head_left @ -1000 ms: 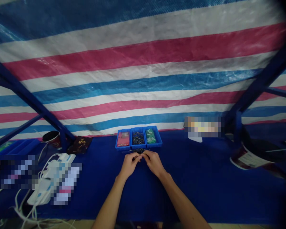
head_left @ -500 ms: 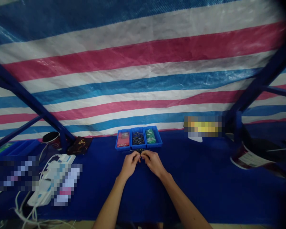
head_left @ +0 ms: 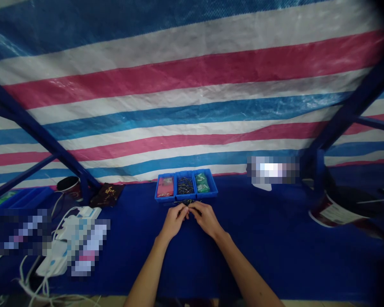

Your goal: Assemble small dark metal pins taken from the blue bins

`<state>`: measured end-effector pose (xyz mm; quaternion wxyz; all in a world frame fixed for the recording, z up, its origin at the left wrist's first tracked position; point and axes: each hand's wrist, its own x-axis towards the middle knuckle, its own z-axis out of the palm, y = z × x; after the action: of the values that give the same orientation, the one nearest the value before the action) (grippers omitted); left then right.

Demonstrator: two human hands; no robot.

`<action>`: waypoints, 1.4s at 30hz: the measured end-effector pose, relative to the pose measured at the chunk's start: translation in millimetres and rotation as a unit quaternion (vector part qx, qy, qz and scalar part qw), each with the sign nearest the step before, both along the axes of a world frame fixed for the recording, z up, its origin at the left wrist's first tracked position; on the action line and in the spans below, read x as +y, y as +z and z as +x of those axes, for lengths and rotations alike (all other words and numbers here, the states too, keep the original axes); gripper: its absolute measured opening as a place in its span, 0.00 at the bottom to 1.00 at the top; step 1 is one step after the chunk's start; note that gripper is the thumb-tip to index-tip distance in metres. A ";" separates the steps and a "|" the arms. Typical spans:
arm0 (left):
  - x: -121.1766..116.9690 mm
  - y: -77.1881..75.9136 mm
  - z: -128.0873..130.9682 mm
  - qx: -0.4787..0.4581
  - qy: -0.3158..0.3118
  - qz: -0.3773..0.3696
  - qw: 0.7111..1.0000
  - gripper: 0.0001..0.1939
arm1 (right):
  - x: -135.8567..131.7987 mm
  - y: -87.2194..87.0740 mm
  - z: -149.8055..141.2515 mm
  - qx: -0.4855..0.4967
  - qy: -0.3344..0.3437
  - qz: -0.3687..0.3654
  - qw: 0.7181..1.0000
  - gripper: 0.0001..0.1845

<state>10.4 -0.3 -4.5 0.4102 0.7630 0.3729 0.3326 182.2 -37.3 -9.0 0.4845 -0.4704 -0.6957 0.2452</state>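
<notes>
My left hand point(head_left: 175, 219) and my right hand point(head_left: 205, 217) meet at the middle of the table, fingertips pinched together and touching. Whatever lies between the fingers is too small and too hidden to make out. Just beyond the fingertips is a small pile of dark, thin pieces point(head_left: 188, 201). Behind it stand three joined blue bins: the left bin point(head_left: 165, 198) has a pink bottom with small pieces, the middle bin point(head_left: 185, 197) holds many dark screw-like pieces, and the right bin point(head_left: 213, 187) has a green bottom with small pale pieces.
On the left lie a white power strip point(head_left: 56, 256) with tangled cables, a dark packet point(head_left: 107, 195) and a dark cup point(head_left: 71, 187). A large dark red and white tub point(head_left: 337, 209) stands at right. Blue frame posts rise on both sides before a striped tarpaulin point(head_left: 192, 102).
My fingertips have drawn slightly closer together, the right fingers shifting a little to the left. The blurred screen at the back right has changed colour. The bins stay put.
</notes>
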 end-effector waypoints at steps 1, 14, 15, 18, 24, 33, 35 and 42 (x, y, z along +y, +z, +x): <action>0.0 0.1 -0.1 0.002 -0.001 0.002 1.000 0.20 | -0.4 0.2 0.0 -0.002 0.002 0.000 1.000 0.11; 0.5 -0.9 -0.3 0.008 -0.006 -0.001 1.000 0.22 | -1.4 -0.6 -2.0 -0.035 -0.032 -0.011 0.999 0.13; 0.4 -0.5 -0.2 0.008 -0.008 0.000 1.000 0.21 | -1.5 -0.5 -2.1 -0.040 -0.034 -0.011 0.999 0.13; 0.0 -0.1 0.0 0.004 -0.011 0.000 1.000 0.21 | -2.1 0.0 -2.0 -0.056 -0.038 -0.010 0.998 0.13; 0.3 -1.8 -0.2 0.000 -0.008 -0.004 1.000 0.20 | -2.5 1.2 -1.0 -0.079 -0.045 -0.009 0.996 0.13; -1.2 2.8 0.4 0.003 -0.016 -0.002 1.000 0.21 | -1.6 -3.4 0.7 -0.123 -0.070 -0.021 0.990 0.18; -1.6 3.9 0.2 0.005 -0.012 -0.001 1.000 0.21 | -0.6 -6.1 0.8 -0.140 -0.078 -0.018 0.987 0.19; -2.6 3.6 -1.6 0.022 0.000 0.012 1.000 0.20 | 1.2 -7.7 2.4 -0.140 -0.086 -0.022 0.986 0.23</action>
<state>8.9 -2.9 -1.0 0.3925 0.7750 0.3781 0.3199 184.6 -36.2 -16.7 0.3912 -0.5685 -0.7081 0.1498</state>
